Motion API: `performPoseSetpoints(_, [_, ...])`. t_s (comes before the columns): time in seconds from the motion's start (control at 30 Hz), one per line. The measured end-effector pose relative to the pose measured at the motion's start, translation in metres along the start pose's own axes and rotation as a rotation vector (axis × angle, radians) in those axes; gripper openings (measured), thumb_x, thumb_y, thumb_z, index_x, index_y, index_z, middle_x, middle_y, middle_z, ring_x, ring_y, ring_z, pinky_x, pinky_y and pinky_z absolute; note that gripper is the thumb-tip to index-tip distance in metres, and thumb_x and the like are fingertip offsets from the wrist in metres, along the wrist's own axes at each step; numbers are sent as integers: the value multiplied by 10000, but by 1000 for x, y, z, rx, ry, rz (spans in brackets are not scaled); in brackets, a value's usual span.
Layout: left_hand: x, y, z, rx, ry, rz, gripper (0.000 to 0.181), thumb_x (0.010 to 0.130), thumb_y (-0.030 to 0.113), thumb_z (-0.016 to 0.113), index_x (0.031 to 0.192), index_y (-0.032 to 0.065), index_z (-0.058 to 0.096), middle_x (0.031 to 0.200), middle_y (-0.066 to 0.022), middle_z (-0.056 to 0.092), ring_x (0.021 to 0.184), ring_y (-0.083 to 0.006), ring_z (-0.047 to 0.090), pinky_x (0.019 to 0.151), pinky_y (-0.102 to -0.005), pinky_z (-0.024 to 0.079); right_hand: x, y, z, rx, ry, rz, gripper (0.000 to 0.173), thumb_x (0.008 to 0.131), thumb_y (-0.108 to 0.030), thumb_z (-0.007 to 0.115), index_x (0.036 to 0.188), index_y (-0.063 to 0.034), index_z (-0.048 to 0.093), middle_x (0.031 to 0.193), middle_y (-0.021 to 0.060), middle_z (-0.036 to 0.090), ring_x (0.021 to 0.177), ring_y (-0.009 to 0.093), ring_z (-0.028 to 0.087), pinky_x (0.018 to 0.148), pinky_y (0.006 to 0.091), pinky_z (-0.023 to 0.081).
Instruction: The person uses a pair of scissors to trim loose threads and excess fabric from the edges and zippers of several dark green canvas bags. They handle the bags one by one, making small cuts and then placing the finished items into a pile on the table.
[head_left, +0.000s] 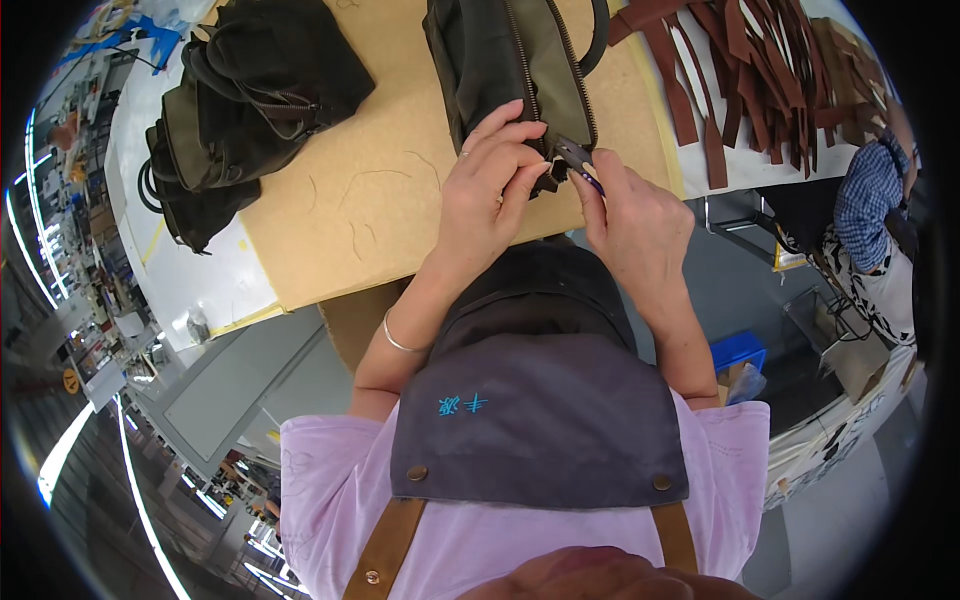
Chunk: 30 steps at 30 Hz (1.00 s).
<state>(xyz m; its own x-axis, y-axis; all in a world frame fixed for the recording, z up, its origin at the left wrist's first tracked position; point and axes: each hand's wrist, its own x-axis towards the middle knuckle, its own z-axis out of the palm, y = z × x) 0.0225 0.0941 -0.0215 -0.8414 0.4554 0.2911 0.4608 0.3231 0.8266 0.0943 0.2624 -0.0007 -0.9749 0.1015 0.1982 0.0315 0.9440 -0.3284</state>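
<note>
A black and olive fabric bag (480, 67) with a metal-toothed zipper (523, 56) lies before me, its near end at the table edge. My left hand (491, 172) pinches the dark end of the bag by the zipper between thumb and fingers. My right hand (637, 210) grips pliers (574, 155) with a dark blue handle; their metal jaws point up and left at the zipper's near end, close to my left fingertips. Whether the jaws are closed on anything I cannot tell.
Several black and olive bags (300, 67) are piled on the left of the paper-covered table (375, 217), with loose threads near its middle. Brown strips (750, 75) hang over the right side. A person in a checked shirt (870, 202) is at the far right. A blue bin (739, 351) stands below.
</note>
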Motion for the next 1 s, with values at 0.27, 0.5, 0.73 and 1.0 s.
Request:
performPoseSetpoints(0.27, [-3, -8, 4, -270, 88, -67, 47, 927, -26, 675, 955, -11, 640, 1103, -117, 660, 1256, -329, 588, 1011, -386, 478, 0, 1, -3, -43, -19, -23, 184, 910, -295, 712, 927, -134, 625, 635, 23, 606, 497, 221, 606, 460, 333, 448])
performPoseSetpoints(0.5, [-7, -9, 8, -558, 89, -126, 57, 951, -11, 661, 999, 5, 635, 1103, -96, 616, 1274, -313, 559, 1047, -395, 453, -3, 6, 1, 37, -2, 27, 207, 925, -310, 702, 915, -124, 612, 629, 26, 610, 489, 228, 596, 456, 342, 435])
performPoseSetpoints(0.73, [-8, -14, 6, -500, 10, -66, 55, 952, -13, 653, 999, 10, 633, 1108, -96, 614, 1301, -329, 538, 1103, -438, 430, -2, 6, -1, 42, -7, 39, 207, 933, -304, 697, 905, -121, 606, 611, 25, 604, 474, 224, 585, 451, 341, 426])
performPoseSetpoints(1.0, [-14, -11, -33, -901, 85, -238, 33, 999, 31, 563, 975, 32, 586, 1040, -96, 610, 1224, -309, 578, 1029, -433, 482, -2, 19, -4, 165, 155, 141, 159, 900, -256, 735, 944, -121, 662, 605, 18, 588, 473, 220, 568, 455, 345, 415])
